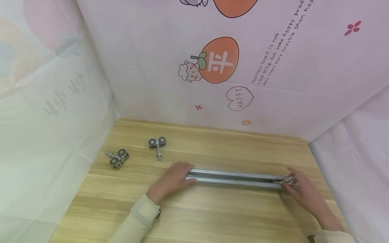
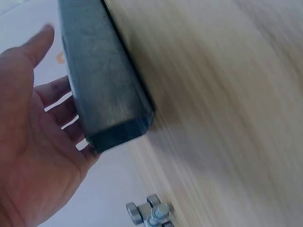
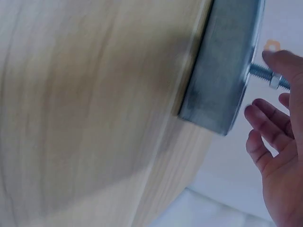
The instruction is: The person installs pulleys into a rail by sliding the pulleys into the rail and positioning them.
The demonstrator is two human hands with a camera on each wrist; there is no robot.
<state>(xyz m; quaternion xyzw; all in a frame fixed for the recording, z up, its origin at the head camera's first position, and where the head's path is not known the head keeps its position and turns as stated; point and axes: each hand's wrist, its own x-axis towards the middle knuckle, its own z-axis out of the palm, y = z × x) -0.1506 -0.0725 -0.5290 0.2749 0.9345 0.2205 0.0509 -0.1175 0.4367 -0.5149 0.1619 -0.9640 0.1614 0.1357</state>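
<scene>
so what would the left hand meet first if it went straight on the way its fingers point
Probably the metal rail, whose end sits right at the left hand; exact depth is hard to judge.

Grey metal rail [image 1: 237, 184] lies slot-up; threaded bolt [image 3: 261, 72] projects from it, apparently upright, near right end.

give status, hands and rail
Left hand at left end of rail. Right hand at bolt near right end. Two roller trolleys lie off left, clear of rail.
</scene>
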